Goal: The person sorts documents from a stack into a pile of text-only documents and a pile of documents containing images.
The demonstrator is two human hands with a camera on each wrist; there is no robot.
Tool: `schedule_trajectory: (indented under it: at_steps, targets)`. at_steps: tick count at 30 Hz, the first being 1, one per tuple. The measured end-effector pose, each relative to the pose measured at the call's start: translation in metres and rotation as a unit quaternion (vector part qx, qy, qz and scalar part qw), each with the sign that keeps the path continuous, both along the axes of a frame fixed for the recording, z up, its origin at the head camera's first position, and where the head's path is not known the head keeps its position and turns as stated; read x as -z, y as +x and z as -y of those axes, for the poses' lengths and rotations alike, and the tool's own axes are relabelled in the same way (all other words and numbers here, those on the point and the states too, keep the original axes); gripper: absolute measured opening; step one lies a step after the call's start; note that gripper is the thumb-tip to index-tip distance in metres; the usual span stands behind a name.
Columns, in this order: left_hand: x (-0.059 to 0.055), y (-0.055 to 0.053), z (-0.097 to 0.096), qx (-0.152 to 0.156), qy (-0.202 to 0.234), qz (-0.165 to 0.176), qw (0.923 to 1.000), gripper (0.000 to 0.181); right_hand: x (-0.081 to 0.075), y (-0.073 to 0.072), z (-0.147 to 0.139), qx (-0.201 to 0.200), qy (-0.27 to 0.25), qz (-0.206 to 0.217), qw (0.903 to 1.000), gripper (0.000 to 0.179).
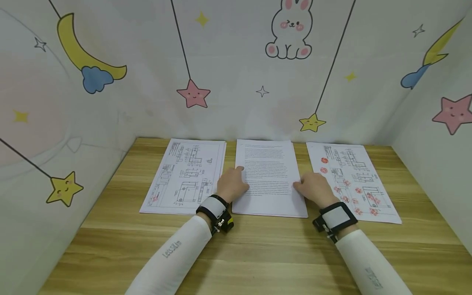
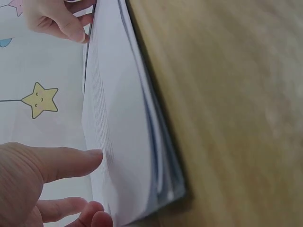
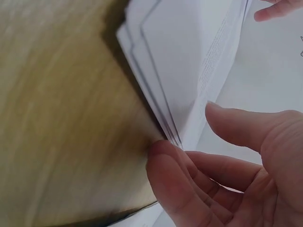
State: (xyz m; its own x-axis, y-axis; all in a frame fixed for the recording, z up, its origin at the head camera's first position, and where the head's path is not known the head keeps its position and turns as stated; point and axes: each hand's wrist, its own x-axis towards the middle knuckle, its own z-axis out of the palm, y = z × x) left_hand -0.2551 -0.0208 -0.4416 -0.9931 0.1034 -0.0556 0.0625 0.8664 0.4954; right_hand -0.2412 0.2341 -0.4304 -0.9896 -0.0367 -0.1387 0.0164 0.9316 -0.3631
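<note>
A stack of white sheets with printed text [image 1: 265, 172] lies on the table between both hands. At its left edge is my left hand [image 1: 231, 184], its thumb reaching over the margin. My right hand [image 1: 316, 189] is at the stack's right edge. In the right wrist view, the fingers [image 3: 173, 177] meet the sheets' edge while the thumb stands apart from them. The left wrist view shows the thumb [image 2: 75, 161] at the page, with the other fingers loosely bent by the edge. Several sheet edges in the stack [image 3: 165, 56] are slightly uneven and fanned.
A stack of technical drawings [image 1: 166, 176] lies to the left. On the right is another stack of drawings with red stamp marks [image 1: 368, 180], partly behind my right wrist. The wooden table [image 1: 273, 254] meets a white cartoon-printed cloth [image 1: 236, 73] at the back and sides.
</note>
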Motion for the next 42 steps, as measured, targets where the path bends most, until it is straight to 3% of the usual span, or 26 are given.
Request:
schedule_trajectory:
  at_steps: [7, 12, 17, 23, 30, 37, 39, 42]
  targets:
    - [-0.005, 0.004, -0.012, 0.038, 0.009, -0.009, 0.9992, 0.047, -0.004, 0.006, -0.012, 0.008, -0.009, -0.061, 0.9981, 0.030]
    - [-0.013, 0.010, -0.026, 0.067, 0.037, -0.014, 0.9970, 0.042, -0.006, 0.010, -0.028, 0.028, -0.005, -0.084, 0.9961, 0.043]
    - [-0.019, 0.017, -0.044, 0.092, 0.083, -0.008, 0.9922, 0.040, -0.010, 0.015, -0.044, 0.060, -0.010, -0.087, 0.9943, 0.045]
    - [-0.024, 0.021, -0.062, 0.132, 0.161, 0.035, 0.9774, 0.041, -0.013, 0.020, -0.062, 0.075, 0.007, -0.100, 0.9922, 0.046]
    - [-0.023, 0.025, -0.088, 0.172, 0.222, 0.057, 0.9580, 0.041, -0.012, 0.021, -0.089, 0.089, 0.004, -0.088, 0.9921, 0.052]
    - [-0.017, 0.030, -0.115, 0.153, 0.307, 0.134, 0.9298, 0.041, -0.007, 0.021, -0.110, 0.108, 0.006, -0.074, 0.9913, 0.055]
    - [-0.015, 0.032, -0.118, 0.148, 0.315, 0.150, 0.9254, 0.040, -0.005, 0.022, -0.115, 0.113, 0.010, -0.066, 0.9913, 0.056]
    - [-0.012, 0.034, -0.120, 0.149, 0.312, 0.158, 0.9249, 0.040, -0.003, 0.023, -0.123, 0.118, 0.013, -0.049, 0.9916, 0.058]
